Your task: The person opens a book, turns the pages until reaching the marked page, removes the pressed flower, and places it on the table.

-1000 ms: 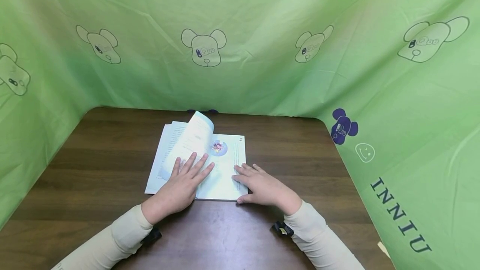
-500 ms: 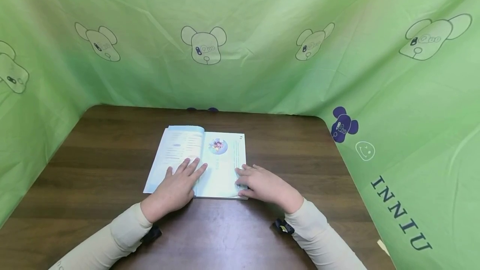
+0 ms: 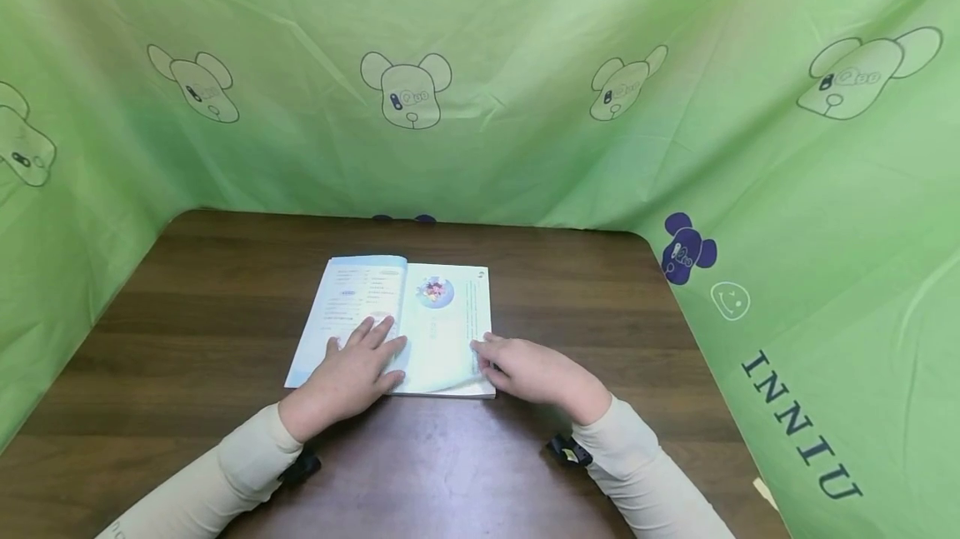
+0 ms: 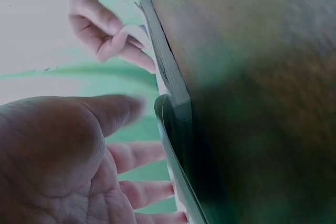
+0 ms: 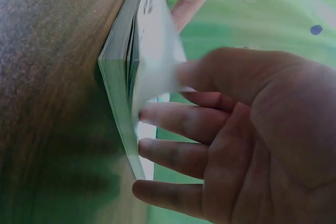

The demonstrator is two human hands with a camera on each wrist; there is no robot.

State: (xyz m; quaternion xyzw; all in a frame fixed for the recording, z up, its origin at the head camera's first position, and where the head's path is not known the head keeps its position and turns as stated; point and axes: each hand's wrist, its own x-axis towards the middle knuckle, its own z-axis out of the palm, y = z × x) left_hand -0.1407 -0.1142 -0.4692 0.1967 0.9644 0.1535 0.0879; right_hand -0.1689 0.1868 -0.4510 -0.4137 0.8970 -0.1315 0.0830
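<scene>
An open book [image 3: 435,335] lies on the wooden table [image 3: 600,306], with text on its left side and a round coloured picture on its right page. My left hand [image 3: 345,372] rests on the left side, fingers spread and fairly straight. At the lower right corner, my right hand [image 3: 536,372] pinches a lifted page [image 5: 157,61] between thumb and index finger. Its other fingers extend along the book's edge in the right wrist view. The page bends up from the thick stack of pages [image 5: 115,61] beneath. In the left wrist view, the left thumb hovers off the paper.
A green curtain [image 3: 510,164] printed with bear heads surrounds the table at the back and sides. Black wrist cameras [image 3: 570,450] are strapped under both sleeves. A small pale strip [image 3: 765,493] shows at the table's right edge.
The turned page on the left has come down flat, and the left hand has slid slightly left. The right fingers have drawn together and raised the right page's lower corner.
</scene>
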